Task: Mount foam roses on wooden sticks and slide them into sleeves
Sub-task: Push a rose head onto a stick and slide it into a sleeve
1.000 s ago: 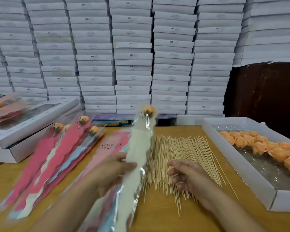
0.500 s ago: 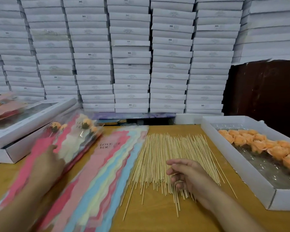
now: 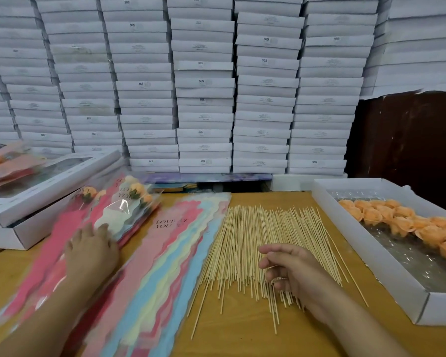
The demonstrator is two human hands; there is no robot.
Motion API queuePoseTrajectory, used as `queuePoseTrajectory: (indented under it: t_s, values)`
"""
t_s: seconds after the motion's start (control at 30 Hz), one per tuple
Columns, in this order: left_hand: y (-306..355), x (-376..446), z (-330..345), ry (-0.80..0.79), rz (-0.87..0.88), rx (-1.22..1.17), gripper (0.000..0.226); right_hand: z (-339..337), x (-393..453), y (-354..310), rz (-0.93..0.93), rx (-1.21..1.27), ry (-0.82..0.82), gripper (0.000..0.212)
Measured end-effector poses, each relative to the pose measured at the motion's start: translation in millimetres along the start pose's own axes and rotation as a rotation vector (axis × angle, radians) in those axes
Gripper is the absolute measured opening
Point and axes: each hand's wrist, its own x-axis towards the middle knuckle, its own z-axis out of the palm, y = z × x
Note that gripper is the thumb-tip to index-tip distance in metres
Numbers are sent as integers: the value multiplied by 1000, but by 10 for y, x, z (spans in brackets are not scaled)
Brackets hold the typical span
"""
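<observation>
Several finished sleeved roses (image 3: 121, 204) piled far left on the table (image 3: 304, 331), left hand (image 3: 92, 249) resting flat on them, fingers straight. Right hand (image 3: 291, 270), loosely curled, sits on the wooden sticks (image 3: 255, 240), grip unclear. Empty sleeves (image 3: 165, 264) and many foam roses (image 3: 407, 225) in the right tray remain; most work left.

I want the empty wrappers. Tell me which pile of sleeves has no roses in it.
The fanned pile of sleeves beside the sticks; the pile under the left hand holds roses.
</observation>
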Motion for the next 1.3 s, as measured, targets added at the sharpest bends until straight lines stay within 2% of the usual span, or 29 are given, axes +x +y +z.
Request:
queuePoseTrajectory:
  t_s: [0.07, 0.17, 0.33, 0.47, 0.57, 0.63, 0.83, 0.97, 1.07, 1.2, 1.3]
  values:
    - [247, -31, -71, 26, 55, -65, 48, -6, -3, -4, 1, 8, 4, 18]
    - [706, -120, -138, 1, 233, -225, 46, -16, -9, -1, 1, 13, 10, 18]
    - [1427, -571, -22, -220, 536, -378, 48, -35, -8, 7, 3, 8, 18, 18]
    - [1748, -861, 156, -388, 693, -272, 56, -39, -6, 15, 0, 6, 23, 18]
    - [1804, -987, 324, -497, 731, -168, 61, -26, 5, 31, -2, -12, 37, 18]
    - [1796, -1021, 405, -515, 744, -112, 64, -12, 17, 42, -17, -86, 63, 19]
    - [1790, -1020, 451, -510, 749, -84, 62, -87, 81, -110, -207, -542, 188, 24]
    - [1781, -1015, 462, -512, 752, -89, 61, -458, 198, -454, -328, -873, 319, 27]
    - [1783, -1012, 467, -513, 754, -87, 61, -891, 289, -738, -270, -1058, 501, 37]
    - [1788, -1016, 463, -511, 755, -91, 62, -1570, 408, -868, -98, -1256, 761, 50]
    - [1781, -1024, 454, -511, 752, -100, 62, -2051, 500, -761, -18, -1321, 785, 48]
